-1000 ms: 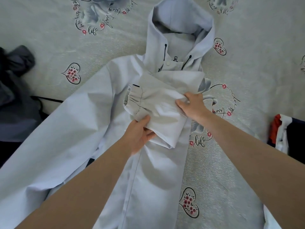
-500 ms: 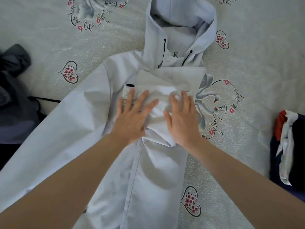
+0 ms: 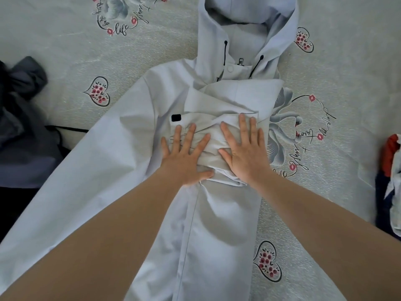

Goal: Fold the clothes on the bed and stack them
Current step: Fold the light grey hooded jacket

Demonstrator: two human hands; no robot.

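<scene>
While the pale hooded jacket [image 3: 217, 213] lies mid-frame on the bed [image 3: 325, 203], we press our left hand [image 3: 184, 159] and right hand [image 3: 245, 155] flat, fingers spread, on its folded sleeve [image 3: 227, 101].

The jacket [image 3: 217, 224] in the middle of the frame is a very pale blue, close to white, plain, with black drawcords at the hood [image 3: 249, 16] and a small black patch [image 3: 176, 117] near its centre. The bedsheet [image 3: 336, 203] around it is pale grey-green with a fine speckle, printed with black-outlined hearts filled with pink-red flowers, black cursive writing dotted with red lips, and grey-white swans. At the left edge of the frame lies a dark garment [image 3: 19, 118], slate grey and dull blue. At the right edge, a bundle of clothes [image 3: 390, 179] shows red-orange, white and navy.
</scene>
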